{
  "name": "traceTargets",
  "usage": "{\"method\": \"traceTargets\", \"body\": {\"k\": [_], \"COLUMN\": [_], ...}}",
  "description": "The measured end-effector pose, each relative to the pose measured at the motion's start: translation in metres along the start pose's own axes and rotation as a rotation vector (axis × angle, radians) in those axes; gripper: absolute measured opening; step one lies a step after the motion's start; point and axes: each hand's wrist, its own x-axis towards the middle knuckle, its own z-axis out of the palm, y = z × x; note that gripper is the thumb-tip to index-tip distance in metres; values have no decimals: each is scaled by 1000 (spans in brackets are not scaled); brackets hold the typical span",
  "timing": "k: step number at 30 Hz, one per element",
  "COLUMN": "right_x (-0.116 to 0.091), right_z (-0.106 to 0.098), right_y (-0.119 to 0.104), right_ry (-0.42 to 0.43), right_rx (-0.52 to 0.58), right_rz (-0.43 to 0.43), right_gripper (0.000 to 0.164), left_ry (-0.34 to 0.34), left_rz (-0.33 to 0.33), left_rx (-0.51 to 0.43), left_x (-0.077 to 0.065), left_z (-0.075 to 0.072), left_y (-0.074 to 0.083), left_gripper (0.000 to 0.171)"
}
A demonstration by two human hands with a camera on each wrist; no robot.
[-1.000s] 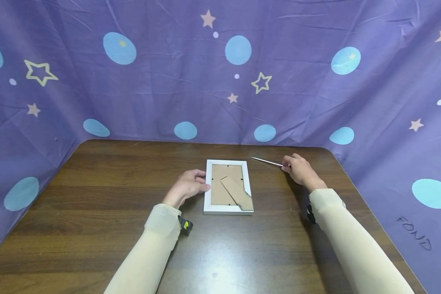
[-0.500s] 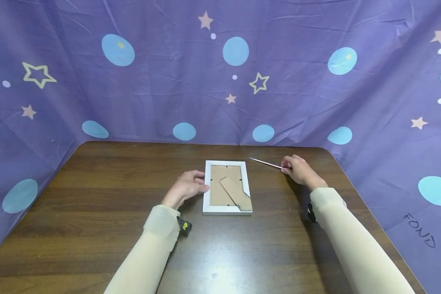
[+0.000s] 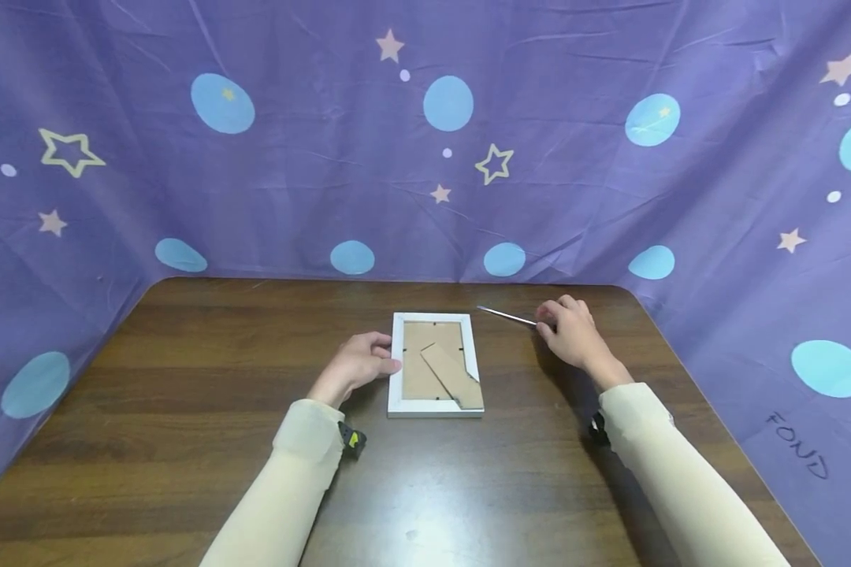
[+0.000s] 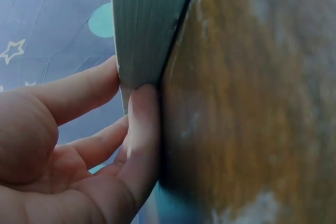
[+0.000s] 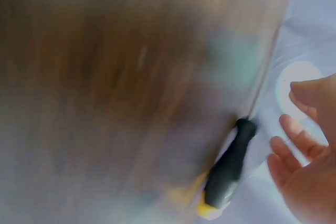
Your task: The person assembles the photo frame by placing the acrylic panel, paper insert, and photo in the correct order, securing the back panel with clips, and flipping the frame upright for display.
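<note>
A white picture frame (image 3: pixel 397 386) lies face down on the wooden table, with its brown backing board (image 3: pixel 418 335) up and a slanting easel leg (image 3: pixel 452 376) reaching over the lower right corner. My left hand (image 3: pixel 356 364) holds the frame's left side, thumb at the upper edge and a bent finger against the side wall (image 4: pixel 142 30). To the right of the frame lies a screwdriver (image 3: pixel 505 316). In the right wrist view, its black handle with a yellow end (image 5: pixel 231 163) shows beside my right hand (image 5: pixel 310 150), whose spread fingers are apart from it.
The brown wooden table (image 3: pixel 241 339) has rounded far corners. A purple curtain (image 3: pixel 291 157) with stars and blue circles hangs behind it and along both sides.
My right hand has let go of the screwdriver, its fingers spreading and the hand turning slightly. The left hand stays at the frame; the whole head view has shifted a little.
</note>
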Motion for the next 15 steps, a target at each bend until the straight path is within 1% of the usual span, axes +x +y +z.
{"method": "traceTargets", "body": {"k": [2,4,10,15], "right_x": [-3,-5,-11,-17], "right_z": [0,-1,-8,-10], "right_y": [-11,-23,-57,-75], "right_ry": [28,32,-10,-37], "right_rx": [32,69,177,224], "right_rz": [-6,0,57,84], "right_gripper": [16,19,27,33], "left_ry": [1,-1,-34,-66], "left_rz": [3,8,26,53], "left_rx": [15,31,66,150], "left_x": [-1,-2,-2,-5], "left_z": [-1,-3,-7,-9], "left_y": [0,0,2,4], "left_gripper": [60,60,62,64]}}
